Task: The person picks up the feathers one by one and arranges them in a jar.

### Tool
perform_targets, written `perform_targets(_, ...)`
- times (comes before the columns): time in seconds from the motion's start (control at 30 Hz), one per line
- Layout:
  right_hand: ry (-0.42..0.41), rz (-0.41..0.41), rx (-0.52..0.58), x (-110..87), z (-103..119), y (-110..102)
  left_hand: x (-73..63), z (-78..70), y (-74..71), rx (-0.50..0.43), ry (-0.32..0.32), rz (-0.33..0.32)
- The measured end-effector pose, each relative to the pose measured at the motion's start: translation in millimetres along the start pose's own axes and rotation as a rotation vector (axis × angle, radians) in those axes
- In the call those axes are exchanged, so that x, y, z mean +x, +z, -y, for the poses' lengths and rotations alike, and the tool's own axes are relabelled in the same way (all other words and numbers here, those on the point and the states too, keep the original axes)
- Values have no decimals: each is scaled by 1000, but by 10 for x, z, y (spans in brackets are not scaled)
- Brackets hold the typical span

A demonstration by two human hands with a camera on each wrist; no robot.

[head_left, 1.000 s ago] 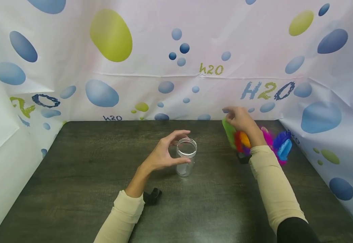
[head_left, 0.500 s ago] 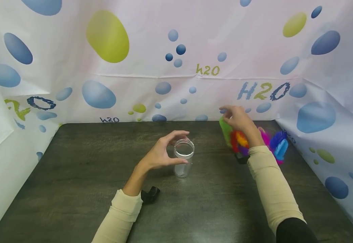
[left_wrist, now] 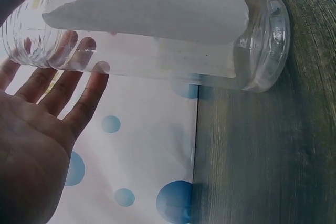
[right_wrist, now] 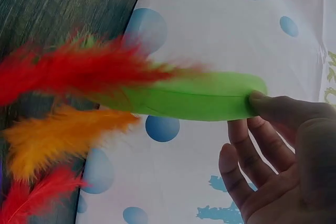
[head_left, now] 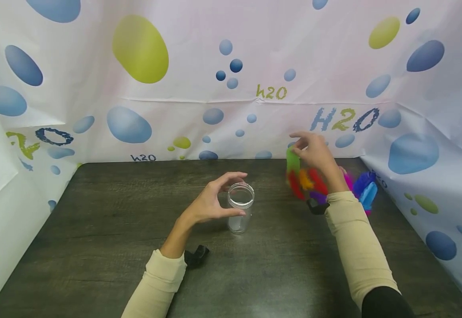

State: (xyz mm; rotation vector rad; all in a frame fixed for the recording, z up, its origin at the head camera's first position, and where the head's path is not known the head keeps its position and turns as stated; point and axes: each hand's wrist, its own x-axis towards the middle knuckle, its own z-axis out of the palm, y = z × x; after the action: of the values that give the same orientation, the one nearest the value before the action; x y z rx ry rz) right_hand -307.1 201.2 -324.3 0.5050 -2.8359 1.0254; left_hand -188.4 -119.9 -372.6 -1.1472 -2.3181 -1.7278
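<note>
A clear jar (head_left: pixel 240 207) with a ringed neck and no lid stands upright near the middle of the dark table. My left hand (head_left: pixel 211 201) curves round its upper part, thumb on the near side, fingers behind. In the left wrist view, the jar (left_wrist: pixel 157 59) shows a whitish label and the fingertips (left_wrist: pixel 100 67) through its clear wall. At the back right, my right hand (head_left: pixel 314 152) pinches the tip of a green feather (right_wrist: pixel 194 98) between thumb and fingers. Red feathers (right_wrist: pixel 79 72) and an orange feather (right_wrist: pixel 68 135) overlap or lie beside it in the right wrist view.
Under and beside the right forearm lie more feathers: purple (head_left: pixel 317 197), dark blue (head_left: pixel 363 183), light blue (head_left: pixel 368 196) and pink. A white sheet (head_left: pixel 199 57) with blue and green drops rises behind the table (head_left: pixel 107 234) and along both sides.
My right hand has risen slightly, and the green feather now hangs more upright below it. The red and orange feathers have spread leftward. The left hand stays at the jar.
</note>
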Motion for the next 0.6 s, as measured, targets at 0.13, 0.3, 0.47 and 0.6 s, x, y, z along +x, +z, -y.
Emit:
perform_targets(0.13, 10, -21, 2, -5, 1, -9, -2, 1, 0, 5, 2, -2)
perform_targets(0.3, 3, -47, 18, -18, 15, -19, -7, -2, 5, 8, -9, -3)
perform_targets(0.47, -2, -83, 32, -38, 43, -31, -15, -2, 5, 21, -9, -7)
perform_targets(0.6, -22, -119, 24, -48, 62, -53, -11, -4, 4, 12, -3, -10)
